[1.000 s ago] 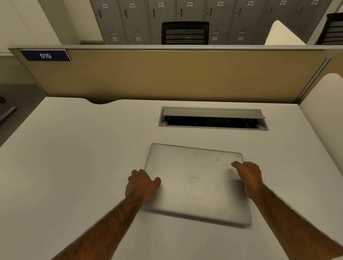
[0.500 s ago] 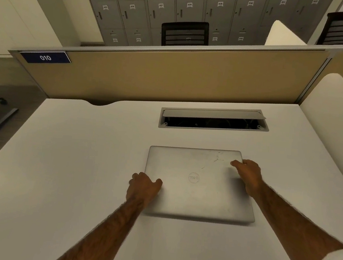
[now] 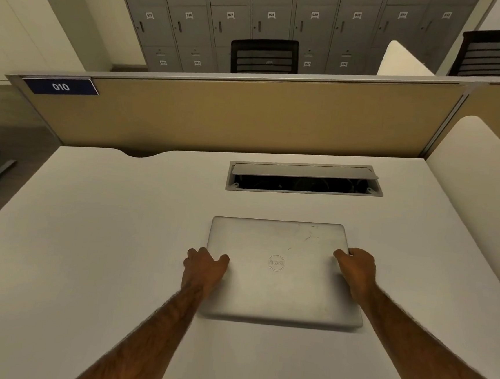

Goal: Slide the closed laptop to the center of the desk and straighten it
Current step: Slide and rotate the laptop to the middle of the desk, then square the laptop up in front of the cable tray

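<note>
A closed silver laptop (image 3: 281, 270) with a round logo on its lid lies flat on the white desk (image 3: 86, 250), its edges roughly parallel to the desk's far edge. My left hand (image 3: 204, 265) grips the laptop's left edge, thumb on the lid. Over on the right edge, near the far corner, my right hand (image 3: 356, 269) holds it with fingers curled over the side. Both forearms reach in from the bottom of the view.
An open cable tray (image 3: 304, 179) with a raised flap is sunk into the desk just beyond the laptop. A tan partition (image 3: 249, 116) with a blue "010" label (image 3: 60, 85) walls the far edge. A white side panel (image 3: 479, 179) stands at the right. Chairs and lockers lie behind.
The laptop has turned slightly so its edges line up with the desk. Both hands stayed on its sides; my right hand shifted out to the right edge.
</note>
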The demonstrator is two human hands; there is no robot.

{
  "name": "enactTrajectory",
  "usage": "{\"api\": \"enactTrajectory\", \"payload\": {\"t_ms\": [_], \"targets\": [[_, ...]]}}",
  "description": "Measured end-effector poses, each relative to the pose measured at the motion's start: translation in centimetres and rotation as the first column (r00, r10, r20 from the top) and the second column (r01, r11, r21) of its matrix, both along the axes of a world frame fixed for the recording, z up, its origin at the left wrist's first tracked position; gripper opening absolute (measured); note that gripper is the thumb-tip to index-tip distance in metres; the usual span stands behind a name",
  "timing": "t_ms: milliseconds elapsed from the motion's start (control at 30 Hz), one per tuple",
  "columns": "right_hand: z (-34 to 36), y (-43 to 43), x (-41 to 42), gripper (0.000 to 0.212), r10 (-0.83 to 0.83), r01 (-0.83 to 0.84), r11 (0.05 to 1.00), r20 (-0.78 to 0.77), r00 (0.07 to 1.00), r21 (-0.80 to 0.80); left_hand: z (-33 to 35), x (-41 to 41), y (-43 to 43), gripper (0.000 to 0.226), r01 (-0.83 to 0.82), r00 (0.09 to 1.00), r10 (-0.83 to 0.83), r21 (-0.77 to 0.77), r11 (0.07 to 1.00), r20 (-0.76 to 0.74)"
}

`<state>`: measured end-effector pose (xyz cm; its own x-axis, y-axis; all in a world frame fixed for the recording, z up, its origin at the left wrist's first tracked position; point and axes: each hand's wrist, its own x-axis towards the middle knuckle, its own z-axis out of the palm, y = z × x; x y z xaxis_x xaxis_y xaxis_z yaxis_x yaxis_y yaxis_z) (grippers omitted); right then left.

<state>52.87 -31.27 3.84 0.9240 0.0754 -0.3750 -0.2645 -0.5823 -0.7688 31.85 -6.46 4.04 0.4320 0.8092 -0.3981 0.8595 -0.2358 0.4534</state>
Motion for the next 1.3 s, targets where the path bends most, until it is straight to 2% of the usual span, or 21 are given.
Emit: {"api": "enactTrajectory", "payload": {"t_ms": [167, 333, 500, 633, 800, 1300], "targets": [[-0.2, 0.0, -0.2, 0.027, -0.009, 0.009, 1.000, 0.030, 1.000, -0.012, -0.1, 0.0, 0.4, 0.067, 0.001, 1.000, 0.000, -0.030, 1.000, 0.011], [-0.3, 0.5, 0.2, 0.040, -0.046, 0.046, 0.999, 0.011, 0.999, 0.014, -0.3, -0.2, 0.6, 0.067, -0.002, 1.000, 0.003, -0.034, 0.999, 0.024], [-0.4, 0.7, 0.4, 0.042, -0.066, 0.066, 0.997, 0.005, 0.998, 0.027, -0.5, -0.1, 0.4, 0.066, -0.005, 1.000, 0.005, -0.012, 1.000, 0.022], [-0.6, 0.3, 0.2, 0.036, -0.055, 0.055, 0.998, 0.008, 0.998, 0.028, -0.6, -0.2, 0.1, 0.067, 0.004, 1.000, -0.004, 0.001, 1.000, 0.008], [-0.7, 0.0, 0.3, 0.016, 0.004, -0.004, 1.000, 0.007, 1.000, -0.012, -0.3, -0.3, 0.0, 0.069, 0.007, 1.000, -0.007, 0.006, 1.000, -0.003], [-0.8, -0.6, -0.4, 0.018, 0.034, -0.034, 0.999, 0.004, 0.999, 0.002, 0.3, -0.8, -0.7, 0.070, 0.020, 0.999, -0.019, 0.031, 0.999, -0.030]]}}
